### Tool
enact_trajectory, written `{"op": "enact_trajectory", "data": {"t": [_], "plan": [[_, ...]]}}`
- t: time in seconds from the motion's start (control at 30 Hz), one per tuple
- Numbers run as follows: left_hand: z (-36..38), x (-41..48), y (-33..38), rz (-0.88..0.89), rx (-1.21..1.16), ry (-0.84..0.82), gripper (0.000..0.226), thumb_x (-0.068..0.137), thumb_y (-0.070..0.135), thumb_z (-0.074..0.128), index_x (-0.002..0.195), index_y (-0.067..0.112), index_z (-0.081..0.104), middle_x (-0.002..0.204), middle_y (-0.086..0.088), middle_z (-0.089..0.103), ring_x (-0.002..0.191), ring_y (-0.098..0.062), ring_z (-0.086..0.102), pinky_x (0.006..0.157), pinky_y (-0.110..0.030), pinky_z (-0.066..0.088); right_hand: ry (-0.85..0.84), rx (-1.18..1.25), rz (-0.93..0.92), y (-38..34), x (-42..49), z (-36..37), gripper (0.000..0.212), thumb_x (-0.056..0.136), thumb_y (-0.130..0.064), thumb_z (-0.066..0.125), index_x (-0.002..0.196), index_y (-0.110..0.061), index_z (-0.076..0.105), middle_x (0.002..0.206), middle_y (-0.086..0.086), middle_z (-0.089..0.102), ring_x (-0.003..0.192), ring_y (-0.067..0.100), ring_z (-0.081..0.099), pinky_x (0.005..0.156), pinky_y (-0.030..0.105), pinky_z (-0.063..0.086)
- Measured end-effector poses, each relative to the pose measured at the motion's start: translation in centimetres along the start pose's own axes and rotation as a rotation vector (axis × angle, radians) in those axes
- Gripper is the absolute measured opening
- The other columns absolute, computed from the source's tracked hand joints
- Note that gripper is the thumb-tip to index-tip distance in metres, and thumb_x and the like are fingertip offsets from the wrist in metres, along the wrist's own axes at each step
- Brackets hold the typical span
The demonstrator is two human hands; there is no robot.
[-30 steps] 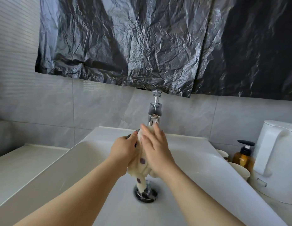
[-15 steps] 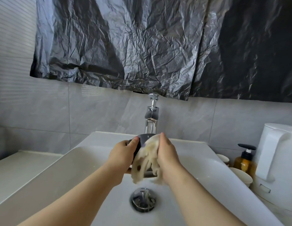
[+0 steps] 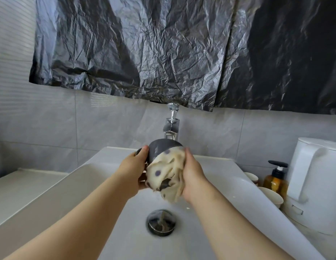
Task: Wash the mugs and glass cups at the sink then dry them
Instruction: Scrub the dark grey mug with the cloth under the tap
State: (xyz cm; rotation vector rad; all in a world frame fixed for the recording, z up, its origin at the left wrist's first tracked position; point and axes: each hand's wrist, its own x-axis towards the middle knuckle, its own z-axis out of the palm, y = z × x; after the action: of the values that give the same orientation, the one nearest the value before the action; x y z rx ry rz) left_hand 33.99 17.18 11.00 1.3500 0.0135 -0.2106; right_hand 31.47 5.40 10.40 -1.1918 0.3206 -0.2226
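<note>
Mug (image 3: pixel 159 149), dark grey, sits between the hands over the white basin (image 3: pixel 229 192). I see the left hand (image 3: pixel 132 173) curled round its handle side and the right hand (image 3: pixel 193 175) clutching a cream dotted cloth (image 3: pixel 166 172) against it. Chrome tap (image 3: pixel 171 128) stands behind, with grey tiles (image 3: pixel 107 124) and black plastic sheeting (image 3: pixel 163 53) above.

The cloth (image 3: pixel 167 175) covers most of the mug (image 3: pixel 160 149); only its upper grey wall shows. The fingers of my right hand (image 3: pixel 193 177) are buried behind the cloth it holds. My left hand (image 3: pixel 133 175) hides the mug's near side, and probably its handle. The mug blocks the foot of the tap (image 3: pixel 171 126). The drain (image 3: pixel 161 222) is smeared by blur. The kettle (image 3: pixel 313 175) is cut by the right edge and hides part of the soap bottle (image 3: pixel 276 182). The sink (image 3: pixel 244 182) rim cuts off the near cup (image 3: pixel 271 196) and far cup (image 3: pixel 251 177). The black sheet (image 3: pixel 163 53) runs off the top and right.
</note>
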Motion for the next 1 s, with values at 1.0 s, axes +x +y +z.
{"op": "enact_trajectory", "data": {"t": [1.0], "plan": [[0.3, -0.1, -1.4, -0.193, -0.057, -0.181, 0.097, 0.047, 0.070, 0.078, 0.124, 0.020, 0.049, 0.114, -0.016, 0.065, 0.090, -0.037, 0.068, 0.071, -0.051, 0.056, -0.071, -0.198, -0.205, 0.8, -2.9, 0.5, 0.053, 0.097, -0.036, 0.047, 0.145, -0.037, 0.025, 0.136, -0.003, 0.047, 0.105, 0.017, 0.058, 0.089, 0.034, 0.049]]}}
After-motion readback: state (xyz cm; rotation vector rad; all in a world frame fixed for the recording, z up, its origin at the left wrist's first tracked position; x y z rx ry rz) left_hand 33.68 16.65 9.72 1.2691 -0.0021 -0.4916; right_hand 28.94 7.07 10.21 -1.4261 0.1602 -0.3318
